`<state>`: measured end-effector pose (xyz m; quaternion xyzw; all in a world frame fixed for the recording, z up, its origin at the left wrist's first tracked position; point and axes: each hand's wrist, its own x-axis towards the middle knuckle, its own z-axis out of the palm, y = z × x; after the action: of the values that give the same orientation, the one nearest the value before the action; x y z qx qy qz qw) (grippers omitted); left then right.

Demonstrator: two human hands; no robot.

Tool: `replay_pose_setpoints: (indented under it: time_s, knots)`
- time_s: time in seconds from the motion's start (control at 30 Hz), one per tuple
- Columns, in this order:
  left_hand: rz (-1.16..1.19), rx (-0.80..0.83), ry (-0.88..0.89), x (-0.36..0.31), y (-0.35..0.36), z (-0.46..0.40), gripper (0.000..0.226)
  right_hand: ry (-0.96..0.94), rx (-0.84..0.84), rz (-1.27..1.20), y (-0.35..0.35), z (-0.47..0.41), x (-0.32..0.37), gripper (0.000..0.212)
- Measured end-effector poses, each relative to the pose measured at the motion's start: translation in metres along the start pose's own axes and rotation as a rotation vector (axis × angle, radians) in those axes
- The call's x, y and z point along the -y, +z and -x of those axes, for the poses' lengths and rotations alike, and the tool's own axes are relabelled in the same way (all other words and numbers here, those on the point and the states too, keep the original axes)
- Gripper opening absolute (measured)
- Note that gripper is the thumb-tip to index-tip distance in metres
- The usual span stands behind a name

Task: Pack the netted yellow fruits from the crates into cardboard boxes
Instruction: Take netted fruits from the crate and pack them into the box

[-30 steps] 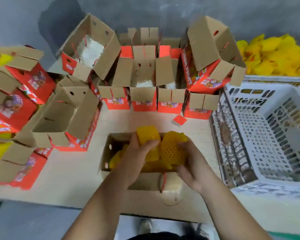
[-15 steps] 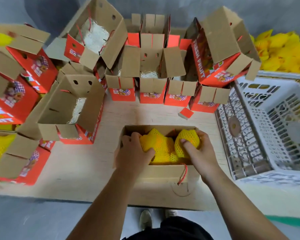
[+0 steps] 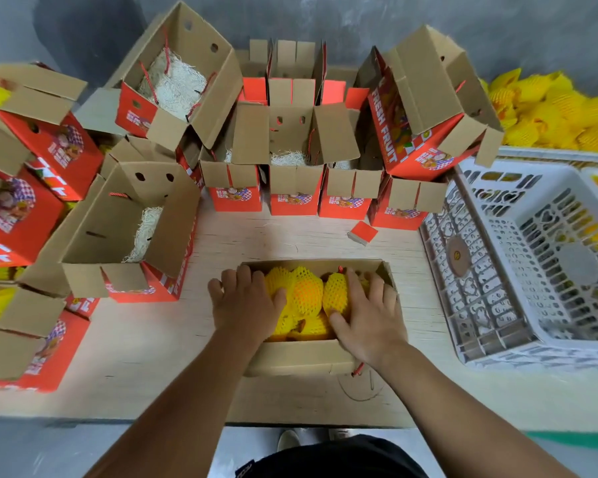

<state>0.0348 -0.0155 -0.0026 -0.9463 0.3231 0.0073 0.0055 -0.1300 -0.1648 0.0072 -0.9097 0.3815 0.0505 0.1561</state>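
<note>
Both netted fruits (image 3: 304,298) have sunk lower into the open box (image 3: 301,357) since a moment ago. I see my left hand (image 3: 246,301) and right hand (image 3: 366,315) spread flat, pressing them down.

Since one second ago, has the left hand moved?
Yes. The left hand has gone down: it held a netted fruit above the box rim, and now it presses the fruits inside the box.

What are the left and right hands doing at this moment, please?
Left hand: open, pressing the netted fruits in the box.
Right hand: open, pressing the same fruits.
</note>
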Motion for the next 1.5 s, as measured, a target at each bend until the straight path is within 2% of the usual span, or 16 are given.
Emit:
replay_pose_setpoints:
  time_s: [0.1, 0.17, 0.27, 0.4, 0.43, 0.53, 0.67, 0.8, 0.9, 0.97, 1.03, 1.1, 1.17, 1.27, 1.37, 1.5]
  knots:
    - [0.068, -0.176, 0.066, -0.001, 0.006, 0.008, 0.043, -0.166, -0.239, -0.068, -0.004, 0.001, 0.013, 0.074]
    - [0.152, -0.257, 0.093, 0.001, 0.010, 0.009, 0.038, -0.317, -0.189, -0.020, -0.001, -0.001, 0.027, 0.070]
    - [0.240, -0.216, 0.057, 0.006, 0.010, 0.004, 0.024, -0.365, -0.036, 0.052, 0.008, -0.004, 0.040, 0.059]
    - [0.316, -0.238, 0.040, 0.003, 0.009, 0.004, 0.018, -0.384, -0.177, -0.030, 0.011, -0.005, 0.037, 0.029]
    - [0.362, -0.249, 0.034, 0.003, 0.010, 0.004, 0.018, -0.387, -0.184, -0.052, 0.013, -0.005, 0.035, 0.031]
    - [0.514, -0.287, 0.012, 0.006, 0.010, 0.005, 0.022, -0.393, -0.161, 0.004, 0.017, -0.006, 0.033, 0.059]
    - [0.463, -0.255, -0.054, 0.007, 0.012, 0.006, 0.034, -0.376, -0.109, 0.044, 0.016, -0.013, 0.036, 0.055]
    - [0.464, -0.208, -0.074, 0.007, 0.012, 0.003, 0.025, -0.376, -0.079, -0.014, 0.015, -0.017, 0.039, 0.048]
    - [0.615, -0.255, -0.097, 0.008, 0.013, 0.001, 0.014, -0.411, -0.133, -0.138, 0.016, -0.013, 0.033, 0.045]
    - [0.735, -0.284, -0.135, 0.007, 0.011, 0.004, 0.013, -0.420, -0.143, -0.194, 0.017, -0.012, 0.028, 0.059]
    - [0.595, -0.270, -0.122, 0.007, 0.011, 0.005, 0.020, -0.429, -0.118, -0.170, 0.017, -0.013, 0.027, 0.072]
    - [0.319, -0.200, -0.035, 0.004, 0.009, 0.006, 0.033, -0.420, -0.109, -0.127, 0.016, -0.016, 0.030, 0.075]
    - [0.175, -0.108, 0.020, 0.000, 0.005, 0.007, 0.040, -0.375, -0.106, -0.122, 0.014, -0.018, 0.034, 0.074]
    - [0.094, -0.032, -0.010, 0.001, -0.002, 0.008, 0.052, -0.335, -0.087, -0.134, 0.014, -0.019, 0.035, 0.073]
    - [-0.024, 0.041, 0.052, 0.005, -0.004, 0.010, 0.060, -0.313, -0.060, -0.159, 0.011, -0.019, 0.035, 0.074]
    - [-0.023, 0.093, 0.118, 0.004, -0.015, 0.007, 0.056, -0.293, -0.054, -0.239, 0.007, -0.018, 0.034, 0.080]
